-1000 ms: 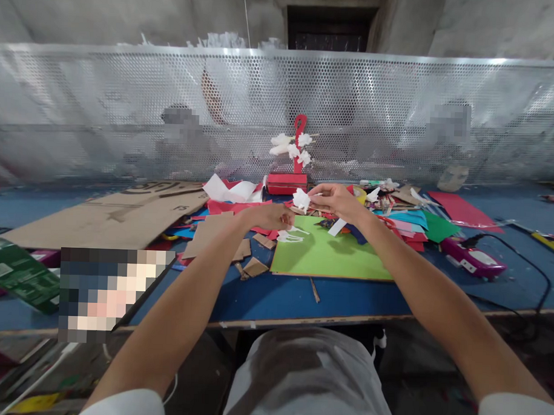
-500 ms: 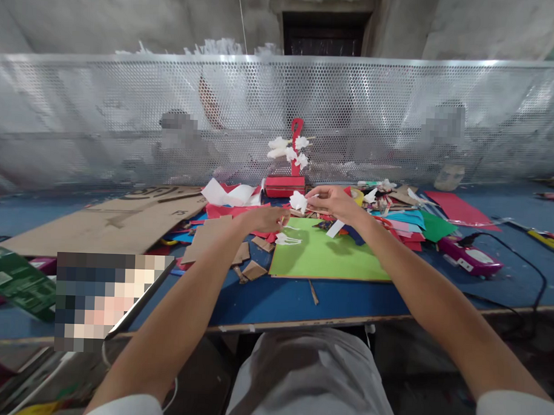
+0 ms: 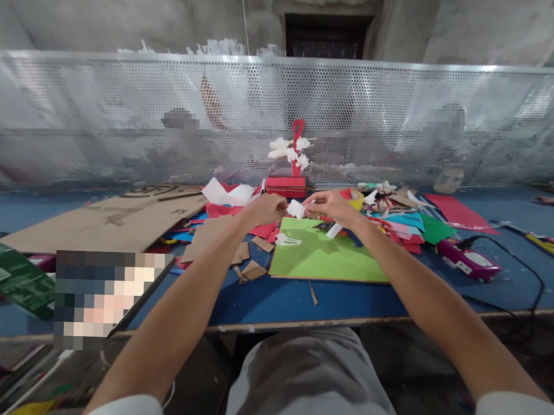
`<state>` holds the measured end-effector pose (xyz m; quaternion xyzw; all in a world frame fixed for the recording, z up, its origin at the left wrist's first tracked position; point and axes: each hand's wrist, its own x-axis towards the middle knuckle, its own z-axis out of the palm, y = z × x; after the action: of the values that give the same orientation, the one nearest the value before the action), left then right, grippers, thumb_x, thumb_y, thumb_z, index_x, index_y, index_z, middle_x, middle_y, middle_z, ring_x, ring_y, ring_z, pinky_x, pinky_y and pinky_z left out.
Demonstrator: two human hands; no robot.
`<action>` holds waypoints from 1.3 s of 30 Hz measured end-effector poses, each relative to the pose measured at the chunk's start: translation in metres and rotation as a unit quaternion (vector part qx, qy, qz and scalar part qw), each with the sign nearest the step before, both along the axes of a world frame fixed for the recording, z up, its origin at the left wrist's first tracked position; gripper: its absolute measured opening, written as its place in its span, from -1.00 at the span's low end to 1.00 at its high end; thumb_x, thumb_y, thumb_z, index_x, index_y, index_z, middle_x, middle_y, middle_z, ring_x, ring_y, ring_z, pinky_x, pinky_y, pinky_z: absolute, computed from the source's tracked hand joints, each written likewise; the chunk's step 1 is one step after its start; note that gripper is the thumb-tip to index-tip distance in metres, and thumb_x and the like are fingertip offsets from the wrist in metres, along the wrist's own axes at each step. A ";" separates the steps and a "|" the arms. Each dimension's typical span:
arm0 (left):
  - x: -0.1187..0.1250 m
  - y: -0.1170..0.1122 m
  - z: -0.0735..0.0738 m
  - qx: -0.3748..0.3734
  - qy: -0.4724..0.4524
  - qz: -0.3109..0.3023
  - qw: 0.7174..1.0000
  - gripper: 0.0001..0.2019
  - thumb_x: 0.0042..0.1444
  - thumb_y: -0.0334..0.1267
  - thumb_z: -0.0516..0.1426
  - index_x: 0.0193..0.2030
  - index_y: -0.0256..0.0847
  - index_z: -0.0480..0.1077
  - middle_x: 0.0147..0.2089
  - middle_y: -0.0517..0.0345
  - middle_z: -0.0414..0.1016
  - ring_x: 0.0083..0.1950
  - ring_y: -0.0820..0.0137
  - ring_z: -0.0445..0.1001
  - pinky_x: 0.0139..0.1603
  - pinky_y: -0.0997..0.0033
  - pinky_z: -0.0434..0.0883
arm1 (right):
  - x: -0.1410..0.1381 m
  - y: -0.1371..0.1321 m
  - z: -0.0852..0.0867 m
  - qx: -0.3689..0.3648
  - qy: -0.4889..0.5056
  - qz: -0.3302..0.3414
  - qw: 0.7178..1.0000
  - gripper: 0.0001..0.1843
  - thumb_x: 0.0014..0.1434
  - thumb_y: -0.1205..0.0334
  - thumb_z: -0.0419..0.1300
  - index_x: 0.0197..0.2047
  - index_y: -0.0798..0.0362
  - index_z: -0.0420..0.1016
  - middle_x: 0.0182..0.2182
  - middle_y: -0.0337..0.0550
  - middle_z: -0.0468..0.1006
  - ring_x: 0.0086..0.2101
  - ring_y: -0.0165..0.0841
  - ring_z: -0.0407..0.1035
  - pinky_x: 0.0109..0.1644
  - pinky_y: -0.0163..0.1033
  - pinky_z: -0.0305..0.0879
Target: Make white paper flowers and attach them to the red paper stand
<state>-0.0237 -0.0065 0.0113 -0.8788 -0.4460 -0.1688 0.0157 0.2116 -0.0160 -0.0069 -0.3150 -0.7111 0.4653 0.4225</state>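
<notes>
Near green paper [image 3: 325, 260], right hand [image 3: 332, 207] pinches white tuft [image 3: 296, 209].

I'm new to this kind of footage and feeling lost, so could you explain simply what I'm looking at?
There's no machine here, just a person's bare hands: the left hand and the right hand. Every picture comes from one camera worn on the person's head, looking forward and down along the arms.

The right hand holds a crumpled white piece; the left hand is close beside it, though I can't tell whether it touches.

Below is a blue table with a lime-green sheet, a big cardboard sheet, colored paper and a purple device. Farther back stands a red upright piece with white tufts, before a perforated metal screen.
</notes>
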 end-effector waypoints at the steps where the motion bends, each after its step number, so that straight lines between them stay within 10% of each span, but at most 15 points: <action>1: 0.000 -0.001 0.002 0.024 -0.019 0.013 0.999 -0.86 0.09 -0.22 0.11 -0.28 -0.20 0.45 -0.27 0.05 0.57 -0.28 0.30 0.49 -0.30 0.40 0.28 | 0.000 -0.001 0.000 -0.014 0.001 0.002 1.000 -0.67 -0.05 0.09 0.44 -0.25 0.09 0.62 -0.38 -0.11 0.64 -0.34 -0.37 0.54 -0.14 -0.27 0.50; 9: 0.008 -0.011 0.013 0.142 -0.201 -0.066 0.967 -0.81 0.22 -0.28 0.06 -0.07 -0.16 0.43 -0.12 0.07 0.55 -0.15 0.35 0.49 -0.09 0.35 0.38 | -0.004 -0.001 -0.003 -0.073 0.001 0.017 0.997 -0.70 -0.09 0.12 0.47 -0.30 0.10 0.62 -0.35 -0.13 0.63 -0.27 -0.37 0.55 -0.03 -0.29 0.50; 39: 0.007 -0.017 0.012 0.197 0.048 -0.165 0.965 -0.70 0.23 -0.38 0.04 0.01 -0.10 0.50 -0.15 0.10 0.50 -0.07 0.34 0.46 -0.10 0.38 0.36 | -0.009 -0.010 0.004 -0.075 0.032 -0.006 0.997 -0.75 -0.04 0.20 0.45 -0.29 0.12 0.60 -0.38 -0.15 0.63 -0.32 -0.42 0.55 -0.10 -0.37 0.50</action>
<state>-0.0170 -0.0231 0.0234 -0.9268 -0.2517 -0.2115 0.1817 0.2028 -0.0261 -0.0028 -0.3351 -0.6586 0.5244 0.4230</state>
